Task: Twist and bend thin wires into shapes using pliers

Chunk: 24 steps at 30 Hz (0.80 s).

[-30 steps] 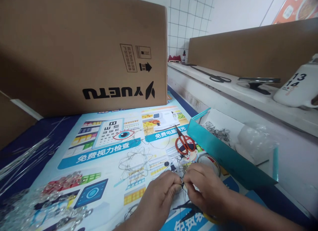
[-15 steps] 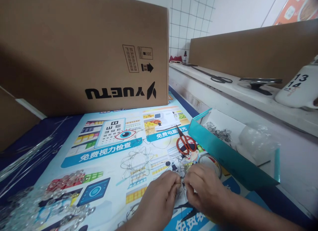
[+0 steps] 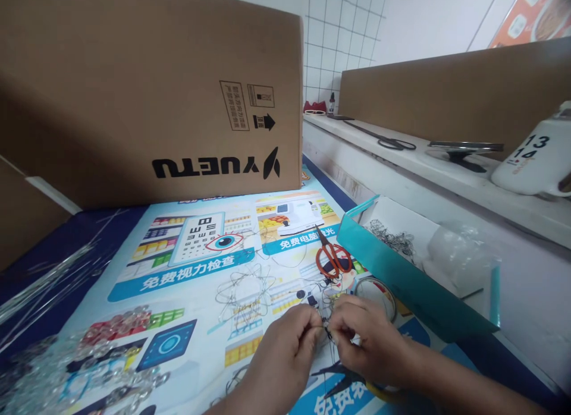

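My left hand (image 3: 285,352) and my right hand (image 3: 370,340) meet low in the middle, fingertips pinched on a thin dark wire (image 3: 327,330). A small dark knot or twist shows between them, too small to make out. Under my right hand lie pliers with dark jaws (image 3: 341,379) and a partly hidden yellow handle. Just beyond the hands rest red-handled scissors (image 3: 333,260), and a round roll (image 3: 377,293) sits partly behind my right hand. A looped wire flower shape (image 3: 245,290) lies flat to the left.
Clear and red beads (image 3: 118,326) are heaped at lower left, near clear plastic strips (image 3: 49,278). A teal box (image 3: 401,284) at right holds tangled wire and a plastic bag. A large cardboard box (image 3: 178,94) stands behind. Scissors and a white mug (image 3: 535,159) occupy the ledge.
The right hand's fingers have shifted slightly on the wire, and more of the pliers' yellow handle shows. Both hands otherwise stay in place.
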Each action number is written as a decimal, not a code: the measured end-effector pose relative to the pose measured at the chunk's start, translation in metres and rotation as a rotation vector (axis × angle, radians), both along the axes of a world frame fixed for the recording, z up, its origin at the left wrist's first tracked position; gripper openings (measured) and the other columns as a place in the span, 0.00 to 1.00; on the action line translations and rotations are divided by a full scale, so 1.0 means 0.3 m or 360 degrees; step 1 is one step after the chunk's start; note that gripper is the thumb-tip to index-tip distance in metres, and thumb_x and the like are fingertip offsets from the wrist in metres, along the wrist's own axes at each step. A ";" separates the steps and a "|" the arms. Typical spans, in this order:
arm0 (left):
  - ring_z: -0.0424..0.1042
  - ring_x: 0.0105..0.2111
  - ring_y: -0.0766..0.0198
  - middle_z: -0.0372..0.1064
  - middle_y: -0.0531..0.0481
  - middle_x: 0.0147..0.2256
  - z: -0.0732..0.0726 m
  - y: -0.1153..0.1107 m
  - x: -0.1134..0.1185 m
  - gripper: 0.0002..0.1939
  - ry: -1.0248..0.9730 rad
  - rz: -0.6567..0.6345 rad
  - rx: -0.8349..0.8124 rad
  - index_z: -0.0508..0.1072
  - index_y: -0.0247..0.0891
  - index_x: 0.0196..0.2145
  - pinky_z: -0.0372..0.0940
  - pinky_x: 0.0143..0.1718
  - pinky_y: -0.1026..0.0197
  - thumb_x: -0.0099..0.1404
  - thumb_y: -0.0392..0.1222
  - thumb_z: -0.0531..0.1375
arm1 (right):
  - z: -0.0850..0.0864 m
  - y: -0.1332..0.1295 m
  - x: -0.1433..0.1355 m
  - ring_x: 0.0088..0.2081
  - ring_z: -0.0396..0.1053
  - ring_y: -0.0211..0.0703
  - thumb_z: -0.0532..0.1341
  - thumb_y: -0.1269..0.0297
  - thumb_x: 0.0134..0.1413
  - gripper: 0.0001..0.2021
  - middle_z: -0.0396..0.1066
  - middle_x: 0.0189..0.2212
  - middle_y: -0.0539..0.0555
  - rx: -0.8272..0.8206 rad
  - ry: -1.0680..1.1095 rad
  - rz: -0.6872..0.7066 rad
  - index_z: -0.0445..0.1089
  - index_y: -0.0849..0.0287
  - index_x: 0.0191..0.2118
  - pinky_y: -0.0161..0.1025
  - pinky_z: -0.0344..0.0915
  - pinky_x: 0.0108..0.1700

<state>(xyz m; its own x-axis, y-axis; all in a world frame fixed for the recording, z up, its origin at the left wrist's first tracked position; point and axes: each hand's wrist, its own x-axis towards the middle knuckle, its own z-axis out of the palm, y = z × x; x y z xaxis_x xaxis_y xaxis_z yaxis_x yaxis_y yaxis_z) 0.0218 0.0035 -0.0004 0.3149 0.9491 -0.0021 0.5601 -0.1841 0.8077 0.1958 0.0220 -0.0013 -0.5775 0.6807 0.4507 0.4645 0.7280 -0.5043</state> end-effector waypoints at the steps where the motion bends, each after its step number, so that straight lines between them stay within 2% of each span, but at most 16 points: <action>1: 0.62 0.27 0.65 0.62 0.55 0.25 -0.002 -0.001 0.000 0.08 -0.0009 0.0004 0.0007 0.61 0.39 0.26 0.54 0.27 0.67 0.62 0.33 0.48 | -0.005 -0.001 0.000 0.25 0.58 0.36 0.52 0.78 0.44 0.07 0.58 0.21 0.47 0.0003 0.0007 0.0016 0.58 0.58 0.25 0.32 0.53 0.27; 6: 0.61 0.26 0.66 0.61 0.55 0.25 -0.011 -0.003 0.001 0.08 -0.0055 0.0001 0.0017 0.60 0.39 0.25 0.54 0.27 0.67 0.62 0.35 0.48 | -0.020 0.013 -0.002 0.27 0.59 0.38 0.52 0.76 0.48 0.06 0.60 0.22 0.50 0.0112 -0.0167 -0.0198 0.61 0.59 0.25 0.34 0.54 0.29; 11: 0.60 0.25 0.66 0.61 0.55 0.24 -0.014 0.000 0.002 0.07 -0.0018 0.0083 -0.0029 0.60 0.39 0.25 0.53 0.26 0.67 0.61 0.34 0.48 | -0.007 0.029 0.018 0.31 0.62 0.39 0.51 0.73 0.56 0.08 0.65 0.27 0.53 0.0083 -0.0202 -0.0059 0.66 0.60 0.32 0.34 0.59 0.34; 14: 0.59 0.24 0.67 0.60 0.56 0.23 -0.016 0.000 0.003 0.07 -0.0015 0.0095 -0.0047 0.59 0.39 0.24 0.52 0.25 0.67 0.59 0.32 0.48 | 0.010 0.023 0.030 0.34 0.64 0.41 0.53 0.71 0.57 0.07 0.68 0.30 0.55 0.0286 -0.0193 -0.0069 0.68 0.61 0.36 0.38 0.61 0.39; 18: 0.59 0.24 0.67 0.60 0.56 0.22 -0.019 -0.002 0.007 0.07 0.0017 0.0098 -0.0029 0.59 0.39 0.24 0.52 0.25 0.68 0.58 0.31 0.48 | 0.029 0.004 0.025 0.35 0.65 0.42 0.53 0.70 0.57 0.07 0.69 0.30 0.56 0.0532 -0.0252 -0.0048 0.68 0.61 0.35 0.40 0.61 0.40; 24: 0.60 0.23 0.67 0.60 0.56 0.22 -0.033 -0.012 0.011 0.07 0.0122 0.0063 0.0097 0.59 0.39 0.25 0.52 0.25 0.67 0.58 0.32 0.48 | 0.021 -0.009 0.007 0.33 0.64 0.42 0.52 0.71 0.57 0.08 0.67 0.27 0.55 0.0508 -0.0290 -0.0052 0.68 0.62 0.33 0.40 0.61 0.38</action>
<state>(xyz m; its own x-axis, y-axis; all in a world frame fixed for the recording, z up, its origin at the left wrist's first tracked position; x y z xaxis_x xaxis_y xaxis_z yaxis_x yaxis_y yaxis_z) 0.0251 -0.0002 -0.0102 0.2781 0.9600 0.0336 0.6278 -0.2082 0.7500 0.1980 0.0194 0.0050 -0.6480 0.5420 0.5351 0.5516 0.8184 -0.1610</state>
